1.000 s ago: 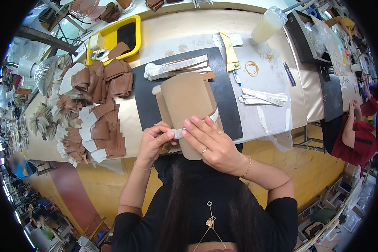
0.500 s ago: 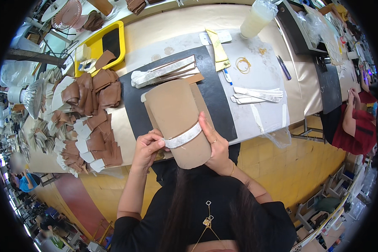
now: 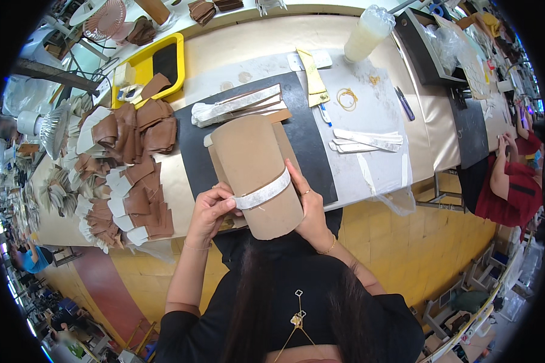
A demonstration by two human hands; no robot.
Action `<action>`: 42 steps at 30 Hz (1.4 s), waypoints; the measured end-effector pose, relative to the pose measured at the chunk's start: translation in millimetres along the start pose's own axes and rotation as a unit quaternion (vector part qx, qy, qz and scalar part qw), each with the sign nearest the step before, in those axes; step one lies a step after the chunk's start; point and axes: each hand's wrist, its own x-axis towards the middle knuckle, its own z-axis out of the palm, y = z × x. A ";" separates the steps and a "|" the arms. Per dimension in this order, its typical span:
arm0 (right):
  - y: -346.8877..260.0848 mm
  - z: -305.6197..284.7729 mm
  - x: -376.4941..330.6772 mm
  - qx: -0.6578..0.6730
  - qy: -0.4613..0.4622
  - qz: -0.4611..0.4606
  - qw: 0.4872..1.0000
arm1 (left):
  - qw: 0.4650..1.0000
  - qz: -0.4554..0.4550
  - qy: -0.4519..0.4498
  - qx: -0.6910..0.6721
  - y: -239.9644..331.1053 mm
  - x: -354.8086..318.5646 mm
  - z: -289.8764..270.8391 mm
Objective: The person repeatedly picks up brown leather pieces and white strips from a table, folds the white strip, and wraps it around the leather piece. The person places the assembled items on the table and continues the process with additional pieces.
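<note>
A tan curved board [image 3: 246, 142], bowed like part of a cylinder, rests partly on a black mat [image 3: 316, 154] and extends past the table's front edge. Across its lower half runs a whitish strip [image 3: 263, 192] with a thin brown edge. My left hand [image 3: 209, 210] pinches the strip's left end between thumb and fingers. On the other side, my right hand [image 3: 310, 213] grips the board's right edge, fingers extended by the strip's right end; its thumb is hidden. Beyond the board lies a bundle of white and brown strips [image 3: 239, 104], beside a brown piece [image 3: 280, 115].
Brown and white leather pieces [image 3: 127, 136] are heaped at left, below a yellow tray [image 3: 181, 63]. To the right lie more white strips [image 3: 366, 140], a pen [image 3: 325, 114], rubber bands [image 3: 347, 99] and dark snips [image 3: 404, 103]. A cloudy container [image 3: 369, 33] stands behind. Another person [image 3: 508, 184] works far right.
The view has shifted slightly. Both hands keep their hold on the strip and board, and the strip still lies across the board in nearly the same place.
</note>
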 end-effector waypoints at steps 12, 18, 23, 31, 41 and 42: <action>-12.1 -56.3 2.1 -0.245 -0.233 -0.001 0.941 | 0.989 0.076 -0.014 0.125 56.1 -5.1 21.4; -2.6 -124.4 20.6 -0.253 -0.131 0.027 0.958 | 0.969 0.206 -0.085 0.106 97.7 19.5 39.8; 37.0 -147.9 41.9 -0.431 0.071 0.000 0.900 | 0.967 0.231 -0.009 0.112 115.9 79.7 16.6; 59.0 -151.2 51.2 -0.493 0.140 -0.065 0.856 | 0.908 0.069 0.123 0.393 113.6 121.0 -56.4; 67.8 -148.3 55.3 -0.479 0.105 -0.091 0.867 | 0.872 0.107 0.214 0.426 111.2 15.4 -89.8; 63.9 -148.1 54.1 -0.475 0.099 -0.107 0.868 | 0.891 0.077 0.227 0.387 113.9 1.2 -95.9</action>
